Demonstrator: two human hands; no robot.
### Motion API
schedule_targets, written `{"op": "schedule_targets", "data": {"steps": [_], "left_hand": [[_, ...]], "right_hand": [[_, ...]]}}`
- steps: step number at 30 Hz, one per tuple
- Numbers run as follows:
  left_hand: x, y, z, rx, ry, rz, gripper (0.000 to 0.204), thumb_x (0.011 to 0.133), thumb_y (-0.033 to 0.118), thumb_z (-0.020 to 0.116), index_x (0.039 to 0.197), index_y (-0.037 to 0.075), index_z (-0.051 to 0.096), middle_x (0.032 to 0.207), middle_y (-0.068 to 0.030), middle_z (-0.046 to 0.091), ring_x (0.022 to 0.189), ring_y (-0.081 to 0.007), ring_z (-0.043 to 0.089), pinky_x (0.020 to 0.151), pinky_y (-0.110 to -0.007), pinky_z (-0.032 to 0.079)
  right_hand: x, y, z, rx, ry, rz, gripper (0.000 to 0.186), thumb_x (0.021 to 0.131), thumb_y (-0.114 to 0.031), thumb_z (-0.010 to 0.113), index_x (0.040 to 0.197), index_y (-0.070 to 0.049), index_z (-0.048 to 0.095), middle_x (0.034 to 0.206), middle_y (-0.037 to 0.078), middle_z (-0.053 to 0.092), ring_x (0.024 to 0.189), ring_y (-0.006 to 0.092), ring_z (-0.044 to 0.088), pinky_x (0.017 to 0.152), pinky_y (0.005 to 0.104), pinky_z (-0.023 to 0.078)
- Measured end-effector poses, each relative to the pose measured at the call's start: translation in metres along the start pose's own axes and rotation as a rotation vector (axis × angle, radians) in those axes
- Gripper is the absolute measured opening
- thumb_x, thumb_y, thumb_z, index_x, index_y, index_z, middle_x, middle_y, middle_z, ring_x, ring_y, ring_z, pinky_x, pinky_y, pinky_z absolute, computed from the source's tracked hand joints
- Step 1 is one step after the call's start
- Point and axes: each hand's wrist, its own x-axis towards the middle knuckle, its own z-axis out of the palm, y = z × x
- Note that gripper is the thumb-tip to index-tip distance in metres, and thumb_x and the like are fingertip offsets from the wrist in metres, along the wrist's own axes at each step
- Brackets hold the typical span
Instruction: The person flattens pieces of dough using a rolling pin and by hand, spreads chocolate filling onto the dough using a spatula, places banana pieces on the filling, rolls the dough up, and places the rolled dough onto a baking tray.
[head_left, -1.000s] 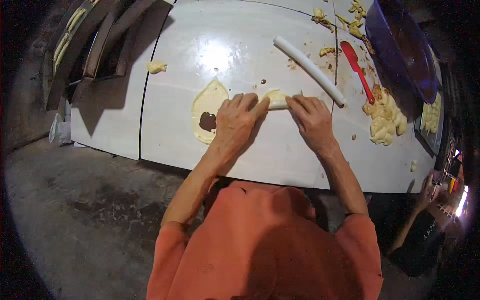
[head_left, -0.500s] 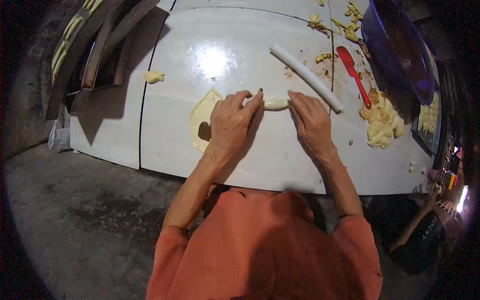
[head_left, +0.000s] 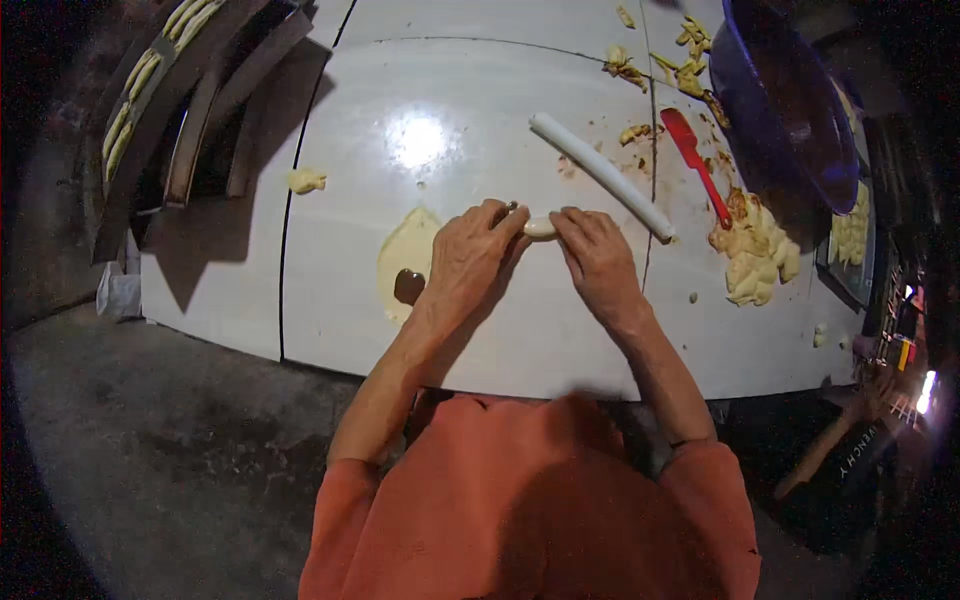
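A short roll of pale dough lies between my two hands on the white table. My left hand closes over the roll's left end, with a small dark bit showing by its fingertips. The fingers of my right hand curl over the other end. Most of the roll is hidden under the fingers. Partly behind my left hand and wrist, a flat oval sheet of dough carries a glossy dark brown dollop of filling.
A white rolling pin lies slanted beyond my right hand. Farther right are a red spatula, a dough pile and a deep purple basin. Metal trays, one with dough strips, stand left, near a small dough lump.
My right hand has moved slightly left, closer to my left hand, so less of the dough roll shows between them. The whole view has shifted a little.
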Motion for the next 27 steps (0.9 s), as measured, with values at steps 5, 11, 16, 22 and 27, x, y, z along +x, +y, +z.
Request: {"op": "schedule_targets", "data": {"steps": [5, 11, 16, 22, 27], "left_hand": [[-0.008, -0.008, -0.002, -0.013, -0.097, -0.021, 0.019, 0.089, 0.015, 0.071, 0.107, 0.008, 0.068, 0.091, -0.0095, 0.065, 0.08, -0.0305, 0.067, 0.067, -0.044, 0.052], [-0.033, 0.033, -0.013, -0.045, -0.172, -0.069, 0.031, 0.09, 0.016, 0.072, 0.119, 0.009, 0.067, 0.097, -0.0067, 0.067, 0.078, -0.0277, 0.066, 0.063, -0.043, 0.051], [-0.033, 0.034, -0.028, -0.115, -0.095, -0.166, 0.06, 0.085, 0.015, 0.079, 0.14, 0.009, 0.058, 0.118, -0.0116, 0.068, 0.088, -0.0298, 0.07, 0.069, -0.041, 0.055], [-0.065, 0.006, -0.066, -0.015, 0.075, -0.295, 0.04, 0.087, 0.012, 0.078, 0.125, 0.003, 0.068, 0.118, -0.0172, 0.07, 0.1, -0.0343, 0.072, 0.078, -0.04, 0.059], [-0.117, -0.014, -0.082, 0.012, 0.25, -0.546, 0.027, 0.095, 0.003, 0.069, 0.121, -0.004, 0.069, 0.119, -0.0234, 0.069, 0.104, -0.0365, 0.071, 0.081, -0.044, 0.06]], "right_hand": [[0.01, 0.001, -0.018, 0.29, -0.084, 0.113, 0.027, 0.086, -0.004, 0.069, 0.112, -0.001, 0.067, 0.112, 0.017, 0.068, 0.105, 0.0357, 0.065, 0.092, 0.045, 0.054], [-0.02, -0.01, -0.043, 0.197, -0.21, 0.07, 0.027, 0.086, -0.006, 0.069, 0.112, -0.002, 0.069, 0.114, 0.017, 0.069, 0.105, 0.0341, 0.066, 0.093, 0.045, 0.052], [0.009, 0.016, -0.057, 0.224, -0.125, 0.054, 0.025, 0.088, -0.012, 0.07, 0.111, -0.004, 0.069, 0.111, 0.017, 0.069, 0.106, 0.0352, 0.066, 0.094, 0.0469, 0.052], [0.101, 0.142, -0.068, 0.025, 0.191, 0.45, 0.027, 0.092, -0.02, 0.068, 0.111, 0.0, 0.072, 0.104, 0.02, 0.072, 0.093, 0.0375, 0.07, 0.082, 0.0444, 0.055], [0.175, 0.255, -0.054, -0.118, 0.231, 0.595, 0.043, 0.091, -0.034, 0.068, 0.118, 0.0, 0.073, 0.11, 0.025, 0.073, 0.104, 0.0411, 0.071, 0.092, 0.0461, 0.054]]}}
